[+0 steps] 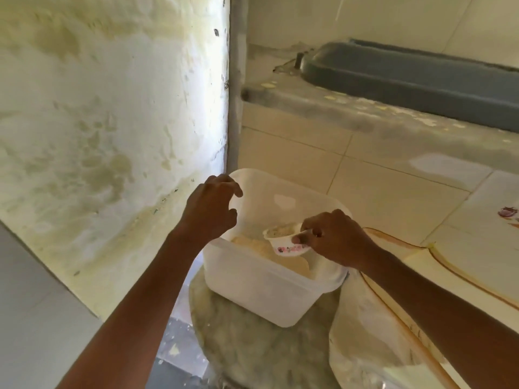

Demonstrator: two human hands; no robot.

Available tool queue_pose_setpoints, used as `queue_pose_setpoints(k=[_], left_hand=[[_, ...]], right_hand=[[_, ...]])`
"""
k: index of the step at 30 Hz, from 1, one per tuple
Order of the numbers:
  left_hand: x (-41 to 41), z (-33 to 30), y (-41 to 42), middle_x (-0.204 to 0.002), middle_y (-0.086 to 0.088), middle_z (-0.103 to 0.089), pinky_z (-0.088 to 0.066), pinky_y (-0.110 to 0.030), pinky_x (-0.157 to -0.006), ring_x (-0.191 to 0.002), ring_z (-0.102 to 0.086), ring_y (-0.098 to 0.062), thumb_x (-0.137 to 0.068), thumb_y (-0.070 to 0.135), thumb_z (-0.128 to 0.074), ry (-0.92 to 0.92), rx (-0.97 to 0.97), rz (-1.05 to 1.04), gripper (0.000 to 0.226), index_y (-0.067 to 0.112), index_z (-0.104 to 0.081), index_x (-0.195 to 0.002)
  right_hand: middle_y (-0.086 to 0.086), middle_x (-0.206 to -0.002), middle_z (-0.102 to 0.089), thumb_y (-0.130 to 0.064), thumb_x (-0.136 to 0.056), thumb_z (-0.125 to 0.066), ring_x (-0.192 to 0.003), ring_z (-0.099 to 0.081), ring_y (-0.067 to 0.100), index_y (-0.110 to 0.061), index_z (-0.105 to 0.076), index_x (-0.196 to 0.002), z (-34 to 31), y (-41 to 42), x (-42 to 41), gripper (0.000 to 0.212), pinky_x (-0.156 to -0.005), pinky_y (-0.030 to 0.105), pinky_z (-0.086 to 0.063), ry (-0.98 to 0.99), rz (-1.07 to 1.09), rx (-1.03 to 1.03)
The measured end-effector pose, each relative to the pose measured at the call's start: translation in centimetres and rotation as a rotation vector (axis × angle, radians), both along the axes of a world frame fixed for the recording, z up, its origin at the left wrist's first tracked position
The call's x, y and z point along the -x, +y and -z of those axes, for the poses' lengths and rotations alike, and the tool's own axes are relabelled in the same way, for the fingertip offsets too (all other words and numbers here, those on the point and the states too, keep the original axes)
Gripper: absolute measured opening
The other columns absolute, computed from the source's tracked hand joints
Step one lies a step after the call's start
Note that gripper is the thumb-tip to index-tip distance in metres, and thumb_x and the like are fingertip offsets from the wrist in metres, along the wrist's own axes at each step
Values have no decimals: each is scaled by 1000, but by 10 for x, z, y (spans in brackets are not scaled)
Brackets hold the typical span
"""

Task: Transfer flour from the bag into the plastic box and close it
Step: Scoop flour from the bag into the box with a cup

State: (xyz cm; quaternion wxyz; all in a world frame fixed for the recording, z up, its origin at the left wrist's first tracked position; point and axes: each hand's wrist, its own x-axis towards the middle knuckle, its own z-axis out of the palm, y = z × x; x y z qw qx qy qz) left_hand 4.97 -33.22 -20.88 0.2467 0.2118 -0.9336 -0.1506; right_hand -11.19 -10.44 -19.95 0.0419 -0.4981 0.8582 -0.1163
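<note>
Translucent plastic box (pixel 261 287) sits open on a round stool top (pixel 252 352), flour (pixel 269 252) heaped inside; our left hand (pixel 209 211) hovers spread at its rim, right hand (pixel 334 237) pinching a small flour-filled cup (pixel 283 238) over it

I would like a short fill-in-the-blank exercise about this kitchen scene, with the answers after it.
1. The right hand holds a small white ____ over the plastic box.
2. The box already contains some ____.
3. The left hand holds ____.
4. The box has no ____ on it.

Answers: cup; flour; nothing; lid
</note>
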Motion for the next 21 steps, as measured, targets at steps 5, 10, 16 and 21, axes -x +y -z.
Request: queue_pose_setpoints(k=[5,10,16,21], left_hand=[[3,-1,1,-123,9,-64,-37,-28,-75,-114,-58,-20,-72,4,-74,-9,-4,-28,47,20,-72,-116],[2,-1,3,-126,9,-64,-35,-26,-82,-117,-57,-18,-79,12,-77,2,-3,-18,40,20,-72,-119],[1,0,3,-125,7,-65,-36,-26,-87,-120,-57,-18,-86,20,-76,22,-4,-8,32,17,-72,-117],[2,0,3,-124,6,-66,-42,-31,-92,-118,-59,-20,-87,22,-75,42,8,-3,29,16,-73,-115]], right_hand=[[-18,-85,-60,-63,-81,-72,-85,-63,11,-35,-75,-97,-4,-2,-5,33,-75,31,-51,36,-63,-169],[-21,-79,-58,-65,-80,-71,-83,-62,9,-38,-73,-93,-2,-4,-4,30,-70,26,-45,47,-71,-216],[-18,-81,-66,-66,-80,-70,-79,-64,6,-35,-76,-92,-4,-4,-5,33,-76,32,-54,14,-80,-169],[-20,-81,-65,-64,-80,-71,-79,-63,5,-34,-76,-96,-3,-4,-4,34,-73,28,-50,-8,-125,-223]])
